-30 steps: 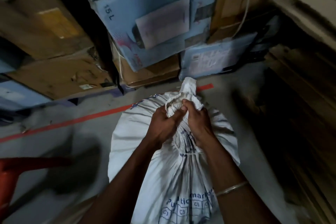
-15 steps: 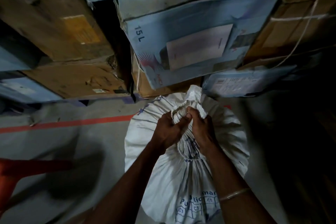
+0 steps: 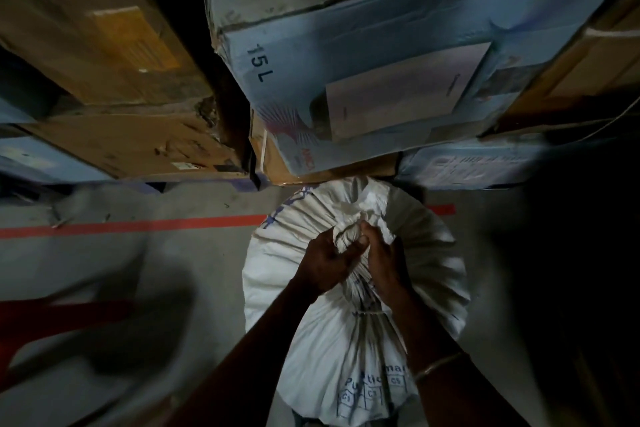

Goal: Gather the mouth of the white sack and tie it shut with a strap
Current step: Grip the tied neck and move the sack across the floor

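Note:
A full white sack (image 3: pixel 426 274) with blue print stands on the floor in front of me. Its mouth (image 3: pixel 367 211) is bunched into a tight neck with pleats radiating outward. A pale strap (image 3: pixel 346 236) loops around that neck. My left hand (image 3: pixel 325 260) grips the neck and strap from the left. My right hand (image 3: pixel 386 262) pinches the strap against the neck from the right, thumb and fingers closed. Both hands touch each other at the neck. The strap's ends are hidden among my fingers.
Stacked cardboard boxes, one blue and marked 15 L (image 3: pixel 346 80), others brown (image 3: pixel 104 55), lean close behind the sack. A red line (image 3: pixel 138 225) crosses the grey floor. A blurred red object (image 3: pixel 41 326) lies low left. The right side is dark.
The view has swung closer to the boxes, so the sack sits right under them. My hands stay clamped on the neck, fingers shifting slightly on the strap.

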A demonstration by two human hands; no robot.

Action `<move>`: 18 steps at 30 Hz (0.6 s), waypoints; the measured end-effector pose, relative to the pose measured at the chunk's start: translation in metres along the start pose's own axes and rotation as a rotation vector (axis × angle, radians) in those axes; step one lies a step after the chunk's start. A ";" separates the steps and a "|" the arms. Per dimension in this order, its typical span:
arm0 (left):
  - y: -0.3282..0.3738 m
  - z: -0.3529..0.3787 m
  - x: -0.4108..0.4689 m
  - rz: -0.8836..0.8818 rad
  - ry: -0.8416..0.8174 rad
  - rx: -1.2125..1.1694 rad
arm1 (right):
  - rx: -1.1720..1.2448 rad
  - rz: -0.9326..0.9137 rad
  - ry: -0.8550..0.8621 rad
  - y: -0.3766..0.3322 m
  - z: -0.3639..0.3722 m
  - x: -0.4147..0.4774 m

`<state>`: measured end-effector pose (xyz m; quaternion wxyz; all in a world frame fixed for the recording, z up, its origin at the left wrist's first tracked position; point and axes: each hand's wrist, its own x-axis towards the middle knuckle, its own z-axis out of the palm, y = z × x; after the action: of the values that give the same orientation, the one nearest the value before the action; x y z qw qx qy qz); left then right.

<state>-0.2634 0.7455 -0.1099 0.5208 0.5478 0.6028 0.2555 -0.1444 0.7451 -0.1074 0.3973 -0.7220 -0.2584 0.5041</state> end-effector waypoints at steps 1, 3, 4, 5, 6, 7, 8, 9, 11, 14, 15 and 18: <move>0.001 -0.001 0.003 -0.002 -0.001 0.004 | -0.005 0.015 -0.032 0.000 0.002 0.003; 0.005 -0.004 0.007 -0.027 0.000 0.001 | 0.012 0.025 -0.038 0.000 0.004 0.009; 0.007 -0.005 0.009 -0.044 -0.005 -0.009 | 0.010 0.011 -0.020 -0.001 0.003 0.011; 0.007 -0.005 0.010 -0.058 -0.009 -0.006 | -0.003 0.006 -0.022 -0.002 0.002 0.013; 0.008 -0.005 0.011 -0.068 -0.006 -0.002 | -0.025 0.018 -0.059 -0.003 0.000 0.013; 0.007 -0.003 0.011 -0.090 0.008 -0.002 | -0.061 0.042 -0.110 -0.003 -0.002 0.013; 0.006 -0.001 0.011 -0.111 0.021 -0.030 | -0.086 0.053 -0.141 -0.001 -0.004 0.012; 0.007 0.000 0.010 -0.132 0.037 -0.070 | -0.121 0.037 -0.129 0.002 -0.004 0.011; 0.008 0.001 0.007 -0.166 0.069 -0.109 | -0.207 -0.014 -0.042 0.009 -0.005 0.009; 0.008 0.003 0.000 -0.179 0.058 -0.072 | -0.268 0.003 -0.005 0.014 -0.003 0.001; 0.007 0.004 -0.002 -0.179 0.051 -0.054 | -0.298 -0.007 0.005 0.015 -0.003 -0.002; 0.007 0.004 -0.009 -0.186 0.068 -0.108 | -0.337 -0.061 0.056 0.016 -0.003 -0.008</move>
<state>-0.2582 0.7377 -0.1023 0.5504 0.4514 0.6537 0.2567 -0.1444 0.7294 -0.1157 0.2927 -0.7840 -0.3498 0.4211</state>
